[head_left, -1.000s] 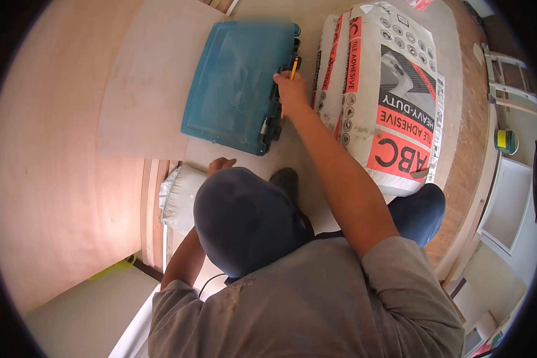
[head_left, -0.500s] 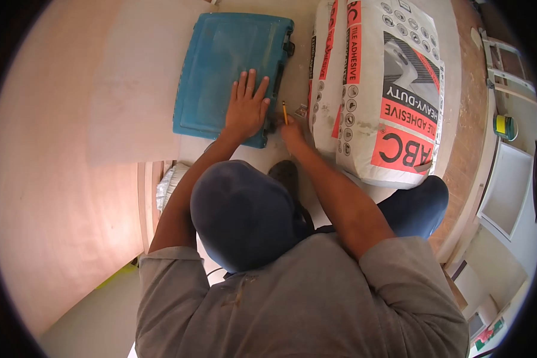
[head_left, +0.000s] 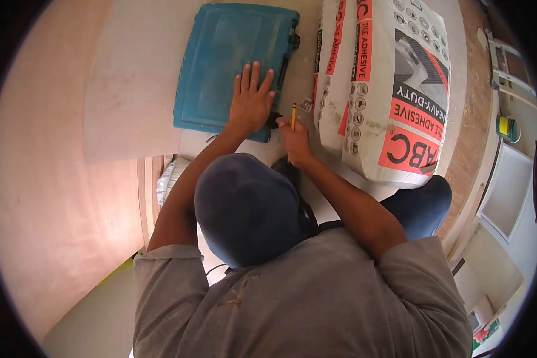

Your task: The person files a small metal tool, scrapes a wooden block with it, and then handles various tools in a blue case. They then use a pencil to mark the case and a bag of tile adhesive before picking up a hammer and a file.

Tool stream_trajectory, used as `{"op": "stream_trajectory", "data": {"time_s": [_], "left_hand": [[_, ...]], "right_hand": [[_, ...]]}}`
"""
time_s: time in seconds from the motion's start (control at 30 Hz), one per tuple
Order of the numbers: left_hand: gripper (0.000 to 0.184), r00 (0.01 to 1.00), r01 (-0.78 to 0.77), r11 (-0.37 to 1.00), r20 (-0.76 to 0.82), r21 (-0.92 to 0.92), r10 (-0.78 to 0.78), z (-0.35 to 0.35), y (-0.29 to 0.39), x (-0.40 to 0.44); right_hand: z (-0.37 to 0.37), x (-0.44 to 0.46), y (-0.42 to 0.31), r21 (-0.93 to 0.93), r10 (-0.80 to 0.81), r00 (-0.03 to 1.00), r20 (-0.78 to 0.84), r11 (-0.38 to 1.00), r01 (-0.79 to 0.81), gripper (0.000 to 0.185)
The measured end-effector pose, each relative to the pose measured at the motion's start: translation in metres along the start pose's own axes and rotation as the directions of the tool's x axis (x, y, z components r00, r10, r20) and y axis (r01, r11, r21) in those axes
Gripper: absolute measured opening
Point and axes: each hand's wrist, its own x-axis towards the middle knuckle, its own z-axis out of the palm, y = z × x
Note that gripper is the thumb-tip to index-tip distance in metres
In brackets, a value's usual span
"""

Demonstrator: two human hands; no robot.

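Note:
A teal plastic tool case (head_left: pixel 221 53) lies flat on the floor in front of me, its lid closed and its dark latches along the right edge. My left hand (head_left: pixel 252 107) rests palm down on the lid, fingers spread. Beside the case's near right corner, my right hand (head_left: pixel 296 140) is closed with a yellow pencil (head_left: pixel 293 117) standing up out of it. Its fingertips reach a black latch (head_left: pixel 274 120); whether they grip it I cannot tell.
Bags of tile adhesive (head_left: pixel 370 128) stand close to the right of my right hand. A wooden panel (head_left: pixel 59 149) fills the left side. A green and yellow roll (head_left: pixel 507 128) and a white tray (head_left: pixel 506 188) are at far right. My knee (head_left: pixel 244 209) is below the case.
My right hand has turned and its fingertips are now nearer the latch, with the pencil still in it. My left hand stays flat on the lid. The view has shifted slightly.

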Motion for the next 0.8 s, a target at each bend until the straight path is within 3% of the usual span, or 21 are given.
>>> {"op": "stream_trajectory", "data": {"time_s": [0.03,0.13,0.27,0.33,0.37,0.43,0.57,0.67,0.73,0.8], "left_hand": [[0.056,1.0,0.0,1.0,0.001,-0.001,0.0,0.001,0.0,0.0],[0.056,1.0,-0.005,1.0,0.0,0.009,0.005,0.003,-0.001,0.001],[0.056,1.0,0.007,1.0,0.0,0.006,-0.007,0.003,-0.001,0.0],[0.056,1.0,-0.004,1.0,-0.014,-0.003,0.004,0.001,0.001,0.002],[0.056,1.0,0.001,1.0,-0.001,-0.002,-0.001,-0.001,0.002,0.001],[0.056,1.0,-0.016,1.0,-0.012,0.014,0.016,-0.005,0.001,0.005],[0.055,1.0,-0.007,1.0,-0.029,0.005,0.007,-0.004,0.005,0.003],[0.055,1.0,0.0,1.0,-0.022,0.005,0.0,-0.002,0.006,0.0],[0.055,0.999,-0.003,1.0,-0.034,0.002,0.003,-0.003,0.006,0.002],[0.055,1.0,0.003,1.0,-0.03,-0.01,-0.003,-0.003,0.005,0.001]], "right_hand": [[0.003,-0.002,0.0,-0.072,-0.086,0.995,-0.048,0.994,0.083,0.032],[0.005,0.008,0.021,-0.213,-0.135,0.983,-0.124,0.971,0.107,0.036],[0.002,0.006,0.005,-0.249,-0.166,0.985,-0.05,0.957,0.149,0.036],[0.009,0.005,0.003,-0.113,0.028,1.0,0.01,0.993,-0.027,0.039],[0.014,0.008,0.013,-0.108,0.016,1.0,0.004,0.994,-0.015,0.039],[0.028,0.017,0.036,-0.302,-0.139,0.984,-0.112,0.948,0.1,0.034],[0.032,-0.006,0.011,-0.389,-0.341,0.934,-0.106,0.879,0.277,0.028],[0.023,-0.016,-0.008,-0.514,-0.301,0.953,-0.022,0.821,0.247,0.024],[0.02,-0.015,-0.017,-0.551,-0.092,0.996,0.017,0.83,0.086,0.033],[0.024,0.011,0.029,-0.446,-0.09,0.995,0.048,0.889,0.102,0.028]]}}
